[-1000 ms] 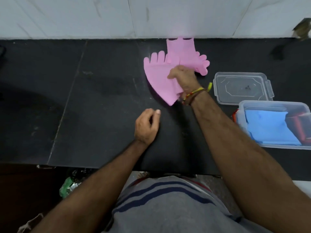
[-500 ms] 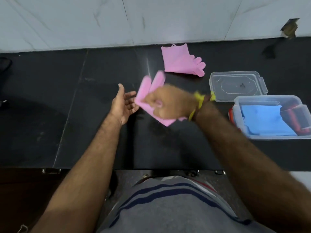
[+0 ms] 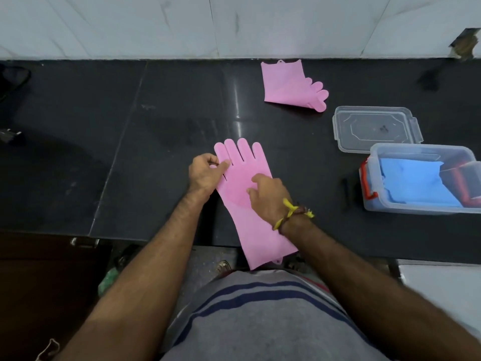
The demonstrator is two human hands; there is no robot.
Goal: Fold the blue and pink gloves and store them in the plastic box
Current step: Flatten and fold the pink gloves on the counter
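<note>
1. The black tabletop [image 3: 169, 142] is carrying everything, and its near edge is cutting under the work: the cuff of the flat pink glove [image 3: 243, 186] is hanging past that edge toward the person, so it is likely to droop or slide if let go.
2. One clear plastic box [image 3: 421, 178] is sitting at the right, well apart from the flat glove, with folded blue gloves [image 3: 416, 183] already lying inside; how many blue pieces there are cannot be told. One red-edged item is sitting beside them in the box, unclear.
3. One clear lid [image 3: 374, 128] is lying just behind the box, off it.
4. Two pink gloves are showing: the flat one in front, fingers pointing away, and a second pink glove [image 3: 291, 84] lying doubled near the wall.
5. The flat glove is looking like thin, soft silicone or rubber: light, floppy, slightly grippy, not fragile. I judge it is best taken at the cuff corners or fingertips, then folded across the palm.
6. The left hand [image 3: 205, 175] is pinching the glove's thumb side, grip curled on it.
7. The right hand [image 3: 268, 196] is resting on the palm area with fingers loosely spread, pressing, not clenched.
</note>
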